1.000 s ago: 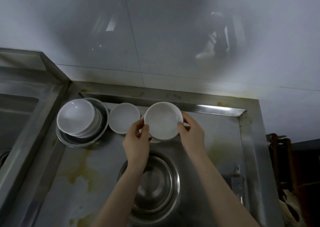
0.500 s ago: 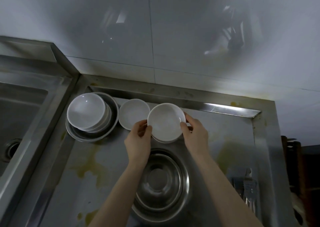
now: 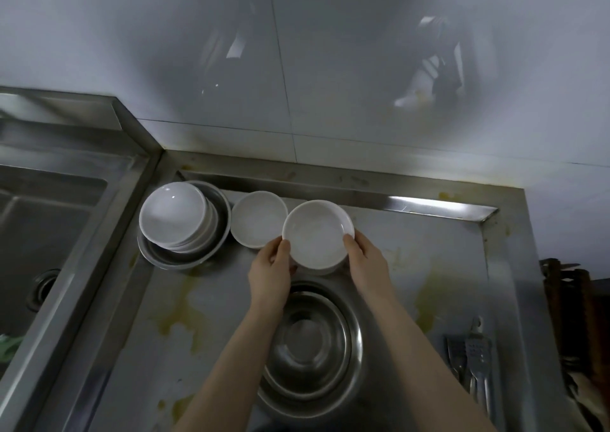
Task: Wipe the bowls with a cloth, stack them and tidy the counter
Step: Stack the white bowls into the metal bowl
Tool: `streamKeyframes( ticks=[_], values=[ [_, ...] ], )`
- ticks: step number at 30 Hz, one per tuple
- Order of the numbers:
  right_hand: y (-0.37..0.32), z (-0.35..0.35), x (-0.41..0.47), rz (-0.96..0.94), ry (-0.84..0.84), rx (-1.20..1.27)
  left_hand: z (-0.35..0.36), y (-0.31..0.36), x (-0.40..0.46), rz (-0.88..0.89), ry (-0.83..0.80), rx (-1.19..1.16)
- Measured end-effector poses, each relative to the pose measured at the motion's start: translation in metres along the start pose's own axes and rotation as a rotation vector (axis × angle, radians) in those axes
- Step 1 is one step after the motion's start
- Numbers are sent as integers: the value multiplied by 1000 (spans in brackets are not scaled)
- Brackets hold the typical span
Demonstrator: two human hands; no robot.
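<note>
White glaze: the held bowl is a shallow white dish, mouth up, and serves here as the landmark.
Left hand: closed on the held bowl's near-left rim, thumb on the edge, fingers curled under.
Right hand: closed on the near-right rim in the same way; the bowl is carried between the two.
Under the held bowl: a second white rim shows just beneath it on the near side; whether the two touch cannot be told.
Key relation: the single white bowl lies just left of the held bowl, rims nearly touching, so the left hand is the nearer one to it.
Axis: the bowls are round, with no long axis; what matters is keeping the mouth level and centred for nesting.
Step judged: stacking, with the held bowl probably being set onto the one below.
Further left: a leaning stack of white bowls sits inside a steel basin.
Nearer than the held bowl: a large steel mixing bowl under the forearms.
Counter: steel, with yellowish stains either side of the arms.
Right and nearer: metal utensils by the counter edge.
Far left: a steel sink.
Cloth: none clearly visible.
Writing: no brand, label or lettering can be read.
</note>
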State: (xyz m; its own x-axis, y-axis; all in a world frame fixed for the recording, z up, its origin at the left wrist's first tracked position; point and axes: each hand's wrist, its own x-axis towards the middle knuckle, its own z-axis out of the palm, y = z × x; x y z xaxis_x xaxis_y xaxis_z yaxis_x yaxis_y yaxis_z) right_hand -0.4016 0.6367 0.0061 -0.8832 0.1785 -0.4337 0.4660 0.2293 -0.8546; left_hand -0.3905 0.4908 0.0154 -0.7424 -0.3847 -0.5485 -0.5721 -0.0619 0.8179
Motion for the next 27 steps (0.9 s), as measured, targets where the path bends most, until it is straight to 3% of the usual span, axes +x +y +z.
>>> streamKeyframes(
  ticks=[7,14,21,27],
  values=[
    [-22,26,-50,-110,-18,145,-56,13,-24,94,63,-172],
    [-93,116,-59,-213,-44,197,-155,60,1,226,82,-200],
    [-130,199,-45,-113,-59,138,-219,80,58,222,84,-190],
    [-129,229,-39,-67,-10,102,-237,72,83,186,48,-166]
  ],
)
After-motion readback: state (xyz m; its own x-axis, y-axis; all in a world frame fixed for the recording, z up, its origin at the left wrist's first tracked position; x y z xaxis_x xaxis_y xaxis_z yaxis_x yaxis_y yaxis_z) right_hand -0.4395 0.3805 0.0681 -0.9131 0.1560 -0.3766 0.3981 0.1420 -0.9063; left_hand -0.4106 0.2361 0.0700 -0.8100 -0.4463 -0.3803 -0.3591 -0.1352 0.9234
